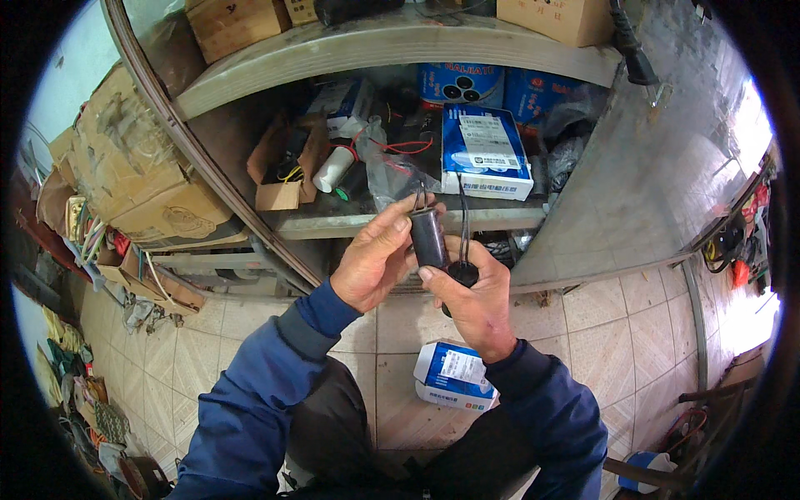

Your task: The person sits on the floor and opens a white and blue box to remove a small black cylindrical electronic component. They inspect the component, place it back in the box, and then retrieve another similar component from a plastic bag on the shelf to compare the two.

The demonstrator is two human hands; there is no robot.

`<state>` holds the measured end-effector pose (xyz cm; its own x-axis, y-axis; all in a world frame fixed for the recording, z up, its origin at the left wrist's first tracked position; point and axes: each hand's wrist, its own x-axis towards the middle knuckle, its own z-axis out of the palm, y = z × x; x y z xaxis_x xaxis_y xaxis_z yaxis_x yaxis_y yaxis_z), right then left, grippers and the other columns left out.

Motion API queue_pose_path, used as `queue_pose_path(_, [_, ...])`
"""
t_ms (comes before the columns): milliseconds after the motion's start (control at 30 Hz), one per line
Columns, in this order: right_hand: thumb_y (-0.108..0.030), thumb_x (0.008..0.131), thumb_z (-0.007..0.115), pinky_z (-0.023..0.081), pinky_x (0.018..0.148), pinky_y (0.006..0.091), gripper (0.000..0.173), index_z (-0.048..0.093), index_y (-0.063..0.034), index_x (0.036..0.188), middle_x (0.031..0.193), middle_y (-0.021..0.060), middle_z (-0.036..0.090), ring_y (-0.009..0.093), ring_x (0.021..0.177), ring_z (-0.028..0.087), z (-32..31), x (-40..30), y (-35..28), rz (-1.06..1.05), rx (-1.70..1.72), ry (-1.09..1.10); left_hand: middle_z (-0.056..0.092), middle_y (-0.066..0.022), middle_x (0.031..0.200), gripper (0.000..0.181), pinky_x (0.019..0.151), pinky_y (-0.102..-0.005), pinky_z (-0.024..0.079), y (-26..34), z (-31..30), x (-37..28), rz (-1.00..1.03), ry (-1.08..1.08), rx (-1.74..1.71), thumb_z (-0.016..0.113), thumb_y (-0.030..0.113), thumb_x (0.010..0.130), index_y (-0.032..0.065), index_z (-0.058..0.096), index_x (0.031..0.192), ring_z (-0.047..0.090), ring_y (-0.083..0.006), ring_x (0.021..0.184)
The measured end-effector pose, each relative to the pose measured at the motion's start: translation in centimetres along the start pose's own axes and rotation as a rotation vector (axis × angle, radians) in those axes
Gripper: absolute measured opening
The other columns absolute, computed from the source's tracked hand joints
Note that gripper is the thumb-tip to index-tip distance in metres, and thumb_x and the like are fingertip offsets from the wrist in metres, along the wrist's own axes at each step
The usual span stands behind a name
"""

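Between the fingers and thumb of my left hand is a dark cylindrical capacitor, tilted slightly, with wire leads coming out of its top. My right hand holds a second black cylindrical capacitor, its two long black leads rising from the end that faces up. The right thumb reaches to the lower end of the first capacitor. Most of the second one's body is hidden by my right hand. Both hands are in front of the lower shelf.
A blue-and-white box sits on the tiled floor below; another blue-and-white box is on the shelf. Beside it lie a clear plastic bag, a white cylinder and an open cardboard box. A large carton stands left.
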<state>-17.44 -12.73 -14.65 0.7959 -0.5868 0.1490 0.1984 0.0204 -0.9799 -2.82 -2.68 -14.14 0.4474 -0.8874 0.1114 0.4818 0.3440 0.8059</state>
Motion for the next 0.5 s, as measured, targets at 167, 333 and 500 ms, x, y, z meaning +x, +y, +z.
queue_pose_path(167, [-0.008,0.084,0.085,0.054,0.083,0.0271,0.034,0.067,-0.0004,0.111,0.098,0.0033,0.072,0.008,0.087,0.063,0.4,-0.2,0.1,-0.129,-0.195,0.083,0.060,-0.0060,0.138,0.045,0.104,-0.0367,0.051,-0.5,-0.8,-0.3,0.028,0.016,0.075,0.059,0.026,0.109,0.0075,0.053,0.149,0.060,-0.0154,0.120])
queue_pose_path(333, [-0.007,0.084,0.085,0.053,0.074,0.0245,0.031,0.067,-0.0008,0.110,0.095,0.0018,0.071,0.006,0.080,0.060,0.3,0.0,1.1,-0.218,-0.265,0.105,0.061,-0.0025,0.136,0.045,0.100,-0.0351,0.049,-0.7,-1.0,-0.2,0.031,0.029,0.043,0.062,0.026,0.107,0.0077,0.056,0.148,0.060,-0.0130,0.115])
queue_pose_path(500, [-0.007,0.086,0.083,0.052,0.073,0.0250,0.030,0.068,-0.0004,0.110,0.093,0.0017,0.072,0.006,0.079,0.060,0.4,-0.2,0.8,-0.088,-0.125,0.060,0.061,-0.0014,0.142,0.045,0.095,-0.0319,0.048,-0.5,-1.3,-0.3,0.048,0.010,0.017,0.062,0.026,0.107,0.0078,0.057,0.147,0.059,-0.0125,0.115])
